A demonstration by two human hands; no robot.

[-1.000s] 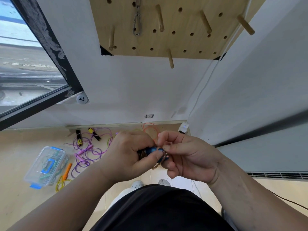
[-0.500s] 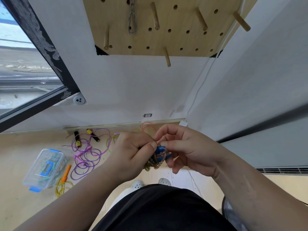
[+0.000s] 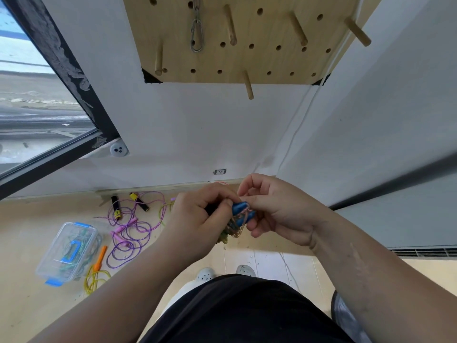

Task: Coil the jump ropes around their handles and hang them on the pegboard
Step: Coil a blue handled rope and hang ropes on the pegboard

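step in hand: coiling. the left hand (image 3: pixel 205 219) is curled round a pair of blue plastic jump-rope handles (image 3: pixel 238 207), held side by side in front of the body, above the floor and well below the board. the right hand (image 3: pixel 279 214) pinches the thin pinkish-orange rope (image 3: pixel 236 230) at the handles' end between thumb and forefinger, its other fingers loosely bent. turns of rope cross the handles and a loose bunch hangs beneath. judgement: winding appears well advanced, but the tail is not yet secured. the next move calls for a last tight turn or tuck, then a lift to a free wooden peg (image 3: pixel 248 85) on the light wooden pegboard (image 3: pixel 267 28), which carries no rope, only a steel snap hook (image 3: pixel 197 38) on a chain. surface: pale wooden floor (image 3: pixel 29 231). near its far edge by the white wall lies an uncoiled purple rope (image 3: pixel 131 233) beside black-and-yellow handles (image 3: pixel 116 206). toward the left edge stands a clear plastic box with blue clips (image 3: pixel 66 251), and just beside it a yellow rope with an orange handle (image 3: pixel 99 268). a dark-framed window occupies the left.
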